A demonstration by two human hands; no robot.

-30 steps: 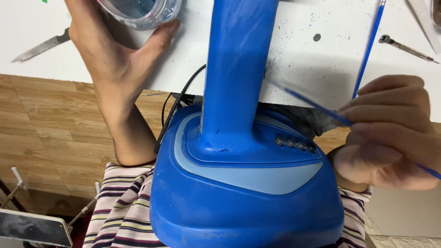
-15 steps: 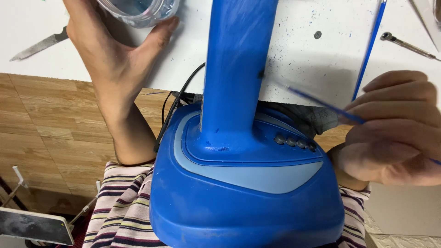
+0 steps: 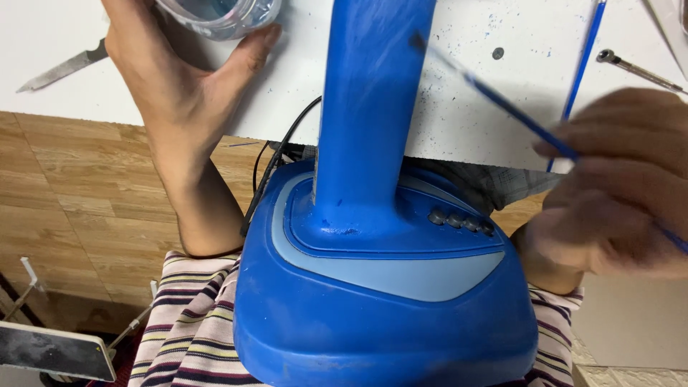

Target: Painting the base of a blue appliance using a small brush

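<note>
Clear jar [image 3: 218,13] of bluish water in left hand [image 3: 175,86], brush [image 3: 516,115] in right hand [image 3: 616,190].

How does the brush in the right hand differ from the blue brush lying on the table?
The held brush slants across the view, tip at the blue fan column, and is motion-blurred; the spare brush lies nearly straight up the view on the white table and looks sharp. The held brush is gripped by the right hand; the spare brush is untouched by either hand. Both have thin blue handles.
</note>
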